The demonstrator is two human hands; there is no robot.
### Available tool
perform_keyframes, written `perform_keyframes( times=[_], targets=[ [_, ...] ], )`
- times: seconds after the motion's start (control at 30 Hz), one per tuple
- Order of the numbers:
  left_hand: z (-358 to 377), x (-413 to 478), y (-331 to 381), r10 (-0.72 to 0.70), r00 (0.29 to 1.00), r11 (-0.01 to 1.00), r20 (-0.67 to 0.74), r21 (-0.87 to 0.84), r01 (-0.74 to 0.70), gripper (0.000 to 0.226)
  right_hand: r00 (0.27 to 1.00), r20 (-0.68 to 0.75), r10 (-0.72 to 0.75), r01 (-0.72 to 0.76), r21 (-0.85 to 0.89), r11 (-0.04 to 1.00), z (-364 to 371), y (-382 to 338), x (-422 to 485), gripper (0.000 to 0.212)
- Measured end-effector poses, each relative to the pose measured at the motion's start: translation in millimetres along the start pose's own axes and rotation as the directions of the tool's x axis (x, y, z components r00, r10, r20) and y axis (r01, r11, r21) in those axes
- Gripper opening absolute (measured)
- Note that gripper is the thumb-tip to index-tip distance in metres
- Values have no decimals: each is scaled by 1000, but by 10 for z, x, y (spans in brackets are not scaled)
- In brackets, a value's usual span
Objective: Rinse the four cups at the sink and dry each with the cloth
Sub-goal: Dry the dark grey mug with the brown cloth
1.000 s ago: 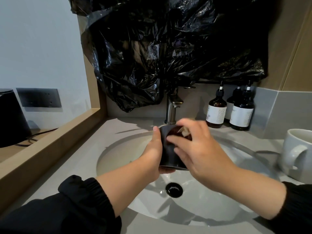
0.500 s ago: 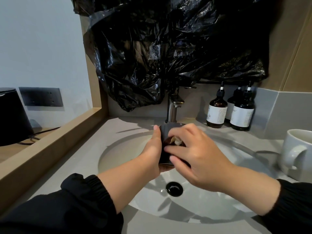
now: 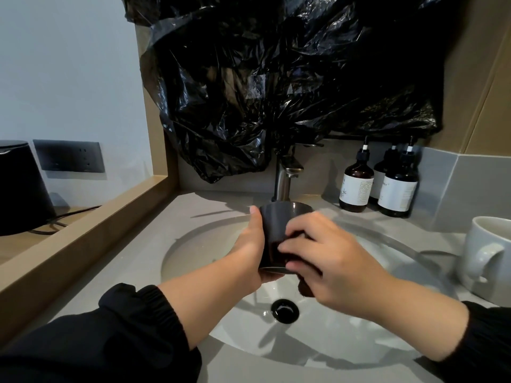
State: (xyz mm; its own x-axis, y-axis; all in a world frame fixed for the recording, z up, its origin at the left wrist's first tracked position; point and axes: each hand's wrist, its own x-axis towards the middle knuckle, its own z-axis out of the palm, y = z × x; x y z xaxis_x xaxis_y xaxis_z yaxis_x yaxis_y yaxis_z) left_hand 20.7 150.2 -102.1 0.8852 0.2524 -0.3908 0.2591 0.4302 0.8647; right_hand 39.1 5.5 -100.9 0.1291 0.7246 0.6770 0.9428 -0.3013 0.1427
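Sheeting of crumpled black plastic hangs above a grey countertop with an oval white sink basin set into it. A white ceramic mug stands on the counter's right edge. Three amber pump bottles with white labels stand beside the brushed-metal tap; their print is too small to read. Over the basin, just below the tap, a dark glossy cup is held upright. The left hand grips its left wall, thumb up. The right hand curls its fingers round the front. A round black drain lies below.
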Motion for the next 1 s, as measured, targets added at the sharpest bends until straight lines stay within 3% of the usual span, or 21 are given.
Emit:
perform_keyframes(
  times=[0.1,0.2,0.27,0.4,0.47,0.67,0.9,1.0],
  targets=[
    [0,-18,6,0,1000,1000,-24,17,0,64,989,98,-109,118,-87,989,0,-23,13,19],
    [25,-4,-17,8,1000,1000,-9,20,-8,66,1000,15,0,2,-126,992,4,-24,85,21],
    [27,10,-30,1,1000,1000,2,13,-1,67,999,-13,52,-53,-103,993,26,-31,110,20],
    [-7,11,-22,-16,1000,1000,16,13,16,72,995,59,-77,77,0,997,29,-17,46,15],
    [-22,21,-9,-29,999,1000,20,6,29,74,996,24,-83,83,14,996,20,11,24,14],
    [-14,-5,-9,-87,993,996,81,4,87,70,942,-251,221,-196,120,973,-40,151,71,16],
    [-2,12,-35,-61,997,996,37,73,59,62,858,-262,442,-421,134,897,-22,171,140,4],
    [-2,1,-35,-55,998,997,41,63,53,64,884,-274,378,-364,103,926,-42,123,137,4]
  ],
)
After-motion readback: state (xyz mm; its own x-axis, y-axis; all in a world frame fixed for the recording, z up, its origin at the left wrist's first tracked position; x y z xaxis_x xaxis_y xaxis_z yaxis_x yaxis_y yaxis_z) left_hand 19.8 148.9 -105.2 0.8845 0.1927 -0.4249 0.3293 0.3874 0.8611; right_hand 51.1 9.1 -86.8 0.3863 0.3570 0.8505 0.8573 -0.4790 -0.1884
